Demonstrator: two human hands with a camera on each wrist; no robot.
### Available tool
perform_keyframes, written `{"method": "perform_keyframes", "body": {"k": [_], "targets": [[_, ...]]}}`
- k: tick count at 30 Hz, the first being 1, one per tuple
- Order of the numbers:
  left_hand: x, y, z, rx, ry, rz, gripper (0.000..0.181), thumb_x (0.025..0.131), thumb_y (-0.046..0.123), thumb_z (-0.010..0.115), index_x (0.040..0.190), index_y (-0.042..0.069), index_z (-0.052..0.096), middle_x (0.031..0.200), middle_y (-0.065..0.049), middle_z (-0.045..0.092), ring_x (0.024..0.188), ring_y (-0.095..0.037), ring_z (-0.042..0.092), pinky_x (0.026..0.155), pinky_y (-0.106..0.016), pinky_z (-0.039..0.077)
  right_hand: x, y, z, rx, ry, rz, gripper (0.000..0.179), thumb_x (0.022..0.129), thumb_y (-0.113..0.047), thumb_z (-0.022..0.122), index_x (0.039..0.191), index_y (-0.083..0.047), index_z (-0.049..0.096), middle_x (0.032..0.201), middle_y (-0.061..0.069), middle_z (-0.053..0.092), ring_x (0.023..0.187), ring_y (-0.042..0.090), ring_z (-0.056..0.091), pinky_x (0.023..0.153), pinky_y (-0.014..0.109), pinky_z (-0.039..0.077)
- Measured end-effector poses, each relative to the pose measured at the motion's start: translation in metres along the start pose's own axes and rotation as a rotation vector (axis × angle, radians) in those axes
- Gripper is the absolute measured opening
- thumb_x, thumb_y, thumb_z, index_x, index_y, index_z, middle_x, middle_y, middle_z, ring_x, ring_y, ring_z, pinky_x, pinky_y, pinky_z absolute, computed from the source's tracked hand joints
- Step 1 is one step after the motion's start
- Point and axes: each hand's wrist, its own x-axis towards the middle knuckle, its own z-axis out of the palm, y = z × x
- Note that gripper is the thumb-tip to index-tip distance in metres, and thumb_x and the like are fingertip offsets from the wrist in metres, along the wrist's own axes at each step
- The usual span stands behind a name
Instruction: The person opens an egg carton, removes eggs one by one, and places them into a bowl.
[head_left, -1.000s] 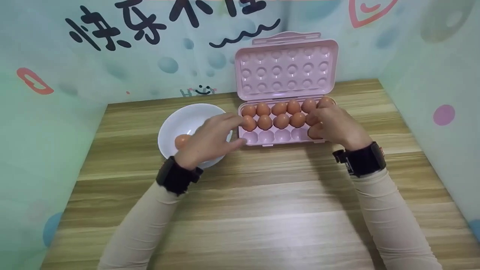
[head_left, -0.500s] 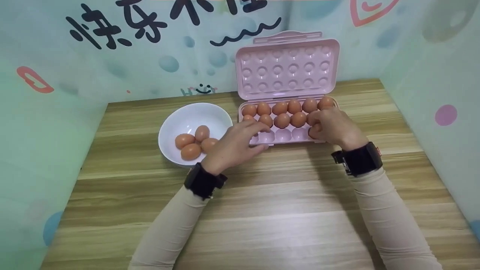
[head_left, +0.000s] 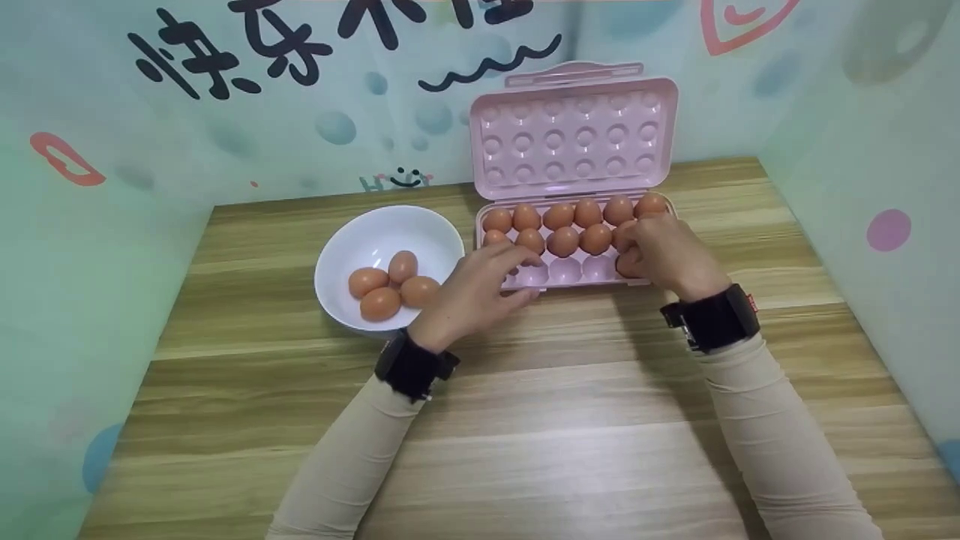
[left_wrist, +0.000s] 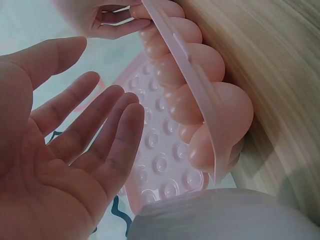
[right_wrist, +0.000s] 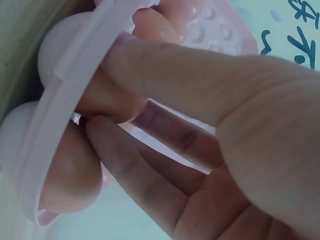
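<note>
A pink egg carton (head_left: 581, 285) stands at the back with its lid (head_left: 570, 184) raised. Brown eggs (head_left: 563, 242) fill its two back rows; several hollows of the front row are bare. My right hand (head_left: 675, 255) is at the carton's front right corner. In the right wrist view its thumb and fingertips pinch an egg (right_wrist: 107, 100) seated in the carton. My left hand (head_left: 476, 289) hovers over the front left hollows, fingers loosely spread and holding nothing, as its palm (left_wrist: 50, 185) shows in the left wrist view.
A white bowl (head_left: 337, 240) with several brown eggs (head_left: 380, 304) sits left of the carton, close to my left hand. Printed fabric walls (head_left: 255, 142) bound the wooden table (head_left: 570, 450) at the back and sides.
My left hand has moved right, away from over the bowl to the carton's front left, uncovering the eggs in the bowl. My right hand has stayed nearly still at the corner.
</note>
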Motion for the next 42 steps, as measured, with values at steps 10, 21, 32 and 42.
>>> {"method": "perform_keyframes", "body": {"k": [10,21,32,42], "targets": [[-0.001,0.000,-0.002,-0.015,-0.008,-0.025,0.030,0.100,0.026,0.075,0.128,0.015,0.070,0.121,-0.003,0.070,0.115,-0.028,0.065,0.098,-0.039,0.053,0.001,0.002,0.001,-0.002,0.015,-0.041,0.021,0.067,0.015,0.063,0.066,-0.006,0.063,0.066,0.006,0.054,0.066,0.024,0.051,0.059,0.035,0.037],[-0.001,-0.003,-0.002,-0.024,0.026,-0.024,0.031,0.099,0.021,0.076,0.128,0.012,0.071,0.118,-0.004,0.069,0.109,-0.025,0.065,0.096,-0.037,0.054,0.004,0.004,-0.001,-0.007,0.028,-0.063,0.020,0.068,0.013,0.065,0.067,-0.007,0.061,0.067,0.003,0.050,0.067,0.025,0.049,0.060,0.037,0.036],[-0.001,0.001,-0.001,-0.044,0.098,-0.006,0.038,0.099,0.019,0.076,0.135,0.009,0.067,0.124,-0.007,0.069,0.110,-0.025,0.068,0.095,-0.031,0.055,-0.006,-0.021,-0.028,0.095,0.105,-0.063,0.019,0.078,0.006,0.086,0.089,-0.005,0.074,0.087,0.009,0.067,0.079,0.025,0.063,0.070,0.037,0.050],[0.009,0.011,-0.005,-0.086,0.225,0.006,0.051,0.095,0.023,0.081,0.141,0.012,0.064,0.139,-0.007,0.066,0.111,-0.020,0.069,0.095,-0.032,0.058,-0.001,-0.047,-0.039,0.365,0.200,-0.013,0.029,0.085,-0.006,0.089,0.111,0.000,0.077,0.104,0.008,0.073,0.091,0.018,0.073,0.082,0.020,0.060]]}}
